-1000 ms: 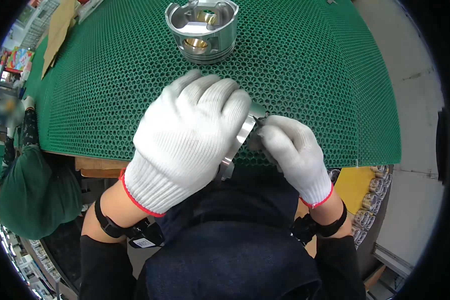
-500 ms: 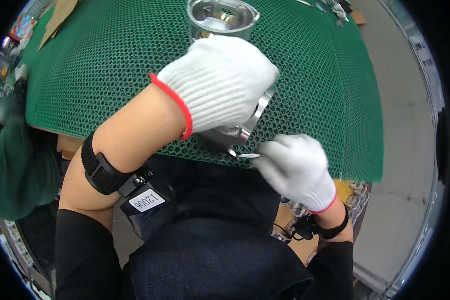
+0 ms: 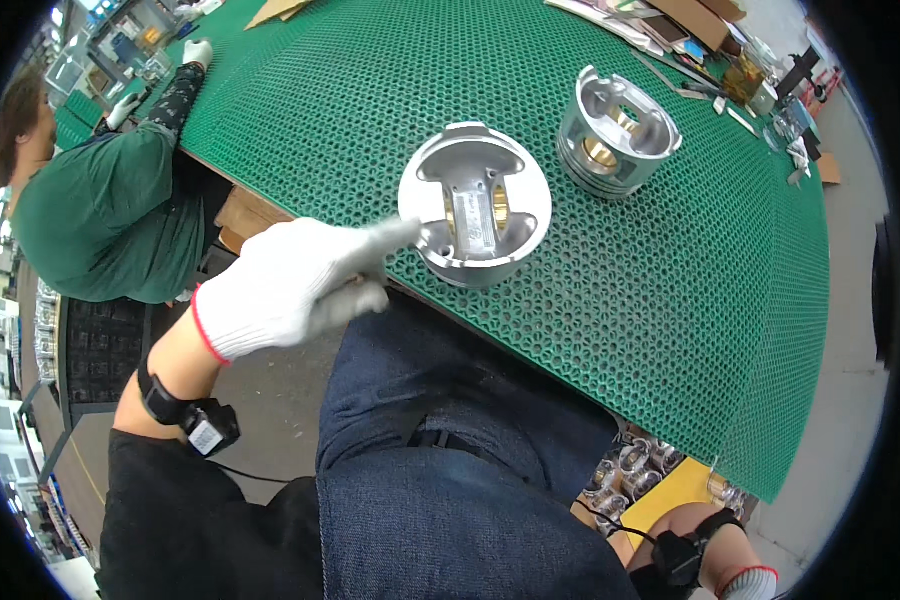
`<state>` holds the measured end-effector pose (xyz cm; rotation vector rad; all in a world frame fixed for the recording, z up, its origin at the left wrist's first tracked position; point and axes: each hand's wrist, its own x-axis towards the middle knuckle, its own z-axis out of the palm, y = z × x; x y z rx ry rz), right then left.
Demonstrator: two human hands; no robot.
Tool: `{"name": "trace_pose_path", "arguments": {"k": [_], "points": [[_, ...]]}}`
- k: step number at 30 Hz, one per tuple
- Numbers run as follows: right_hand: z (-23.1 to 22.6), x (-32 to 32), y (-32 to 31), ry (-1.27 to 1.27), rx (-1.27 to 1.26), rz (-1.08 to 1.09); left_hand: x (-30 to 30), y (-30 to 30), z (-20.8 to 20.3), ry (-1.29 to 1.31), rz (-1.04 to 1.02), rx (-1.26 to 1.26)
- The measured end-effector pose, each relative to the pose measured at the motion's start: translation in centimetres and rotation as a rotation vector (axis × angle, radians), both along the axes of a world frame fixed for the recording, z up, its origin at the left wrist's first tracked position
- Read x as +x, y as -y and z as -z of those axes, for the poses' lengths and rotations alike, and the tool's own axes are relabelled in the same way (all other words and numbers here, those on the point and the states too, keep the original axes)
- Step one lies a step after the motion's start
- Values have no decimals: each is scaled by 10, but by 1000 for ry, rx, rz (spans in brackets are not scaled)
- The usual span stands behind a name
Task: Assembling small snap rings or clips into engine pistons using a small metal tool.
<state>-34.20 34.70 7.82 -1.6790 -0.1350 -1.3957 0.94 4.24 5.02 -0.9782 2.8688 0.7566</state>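
A silver metal piston [image 3: 475, 225] stands on the green mat near its front edge, hollow end up, with brass-coloured bushings inside. At its left rim is my left hand [image 3: 295, 285] in a white knitted glove, fingers stretched and thumb apart, holding nothing. Motion smears its fingertips, so I cannot tell whether they touch the rim. Only the red-edged glove cuff of my right hand [image 3: 753, 584] shows at the bottom right; its fingers are out of the picture. Farther back to the right stands a second piston [image 3: 618, 140], hollow end up too.
The perforated green mat [image 3: 660, 290] covers the table. Cardboard, papers and tools [image 3: 690, 55] lie at the far right. Several more pistons [image 3: 635, 470] sit below the table's front edge. A person in a green top [image 3: 100, 215] works at the left.
My left hand has let go of the piston and moved left; the piston now stands hollow end up. My right hand, with a thin pale tool before, has dropped to the lower right. The view has shifted.
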Motion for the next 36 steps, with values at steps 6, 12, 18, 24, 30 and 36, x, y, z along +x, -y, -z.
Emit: {"name": "trace_pose_path", "arguments": {"k": [6,12,18,24,30,36], "points": [[-2,0,-2,-59,17,-33,-43,37,-5,-320,603,-410],[48,-29,-27,-127,241,3,-65,78,7,-143,674,-459],[87,26,52,-78,1188,870,-31,205,25,4,-24,-751],[127,28,53,206,1217,977,-121,151,-3,-348,224,-711],[132,27,63,359,1122,933,-215,94,20,-235,509,-707],[132,30,54,321,1103,1068,-134,64,7,-111,697,-659]]}}
